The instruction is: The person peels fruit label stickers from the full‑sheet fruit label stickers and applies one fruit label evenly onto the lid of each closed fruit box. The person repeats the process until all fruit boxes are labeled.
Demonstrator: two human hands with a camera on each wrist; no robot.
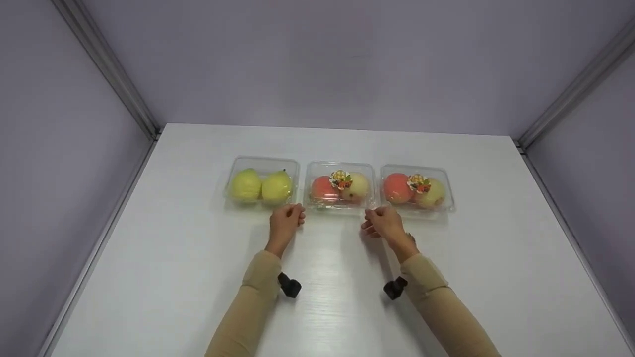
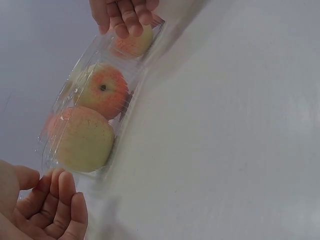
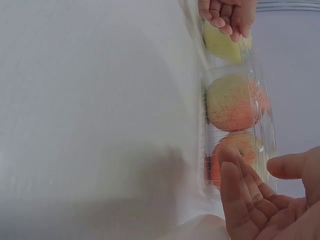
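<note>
Three clear plastic boxes sit in a row on the white bench (image 1: 198, 277). The middle box (image 1: 339, 166) holds two peach-coloured apples under a flower sticker, the left box (image 1: 263, 162) two yellow pears, the right box (image 1: 415, 170) two more apples. My left hand (image 1: 286, 220) and right hand (image 1: 383, 224) rest at the middle box's near corners, fingers loosely curled, each grip holding nothing.
</note>
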